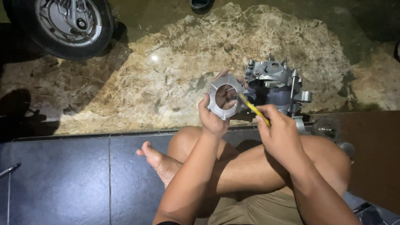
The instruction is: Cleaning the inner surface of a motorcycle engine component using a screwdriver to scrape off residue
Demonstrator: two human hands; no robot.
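My left hand [213, 116] holds up a round grey metal ring part [225, 96] with a large centre hole and notched rim. My right hand [280, 132] grips a thin yellow-handled tool [254, 109], whose tip reaches to the ring's right edge. Just behind the ring, on the ground, sits a grey metal engine casing [277, 83] with bolts and lugs sticking up. My crossed bare legs [250, 166] and a bare foot [160, 160] lie below the hands.
A motorcycle wheel [68, 23] stands at the top left. The ground is rough, stained concrete [158, 79], with dark floor tiles [62, 179] in front. A thin metal tool [9, 170] lies at the left edge. Small round metal parts [325, 128] rest to the right of the casing.
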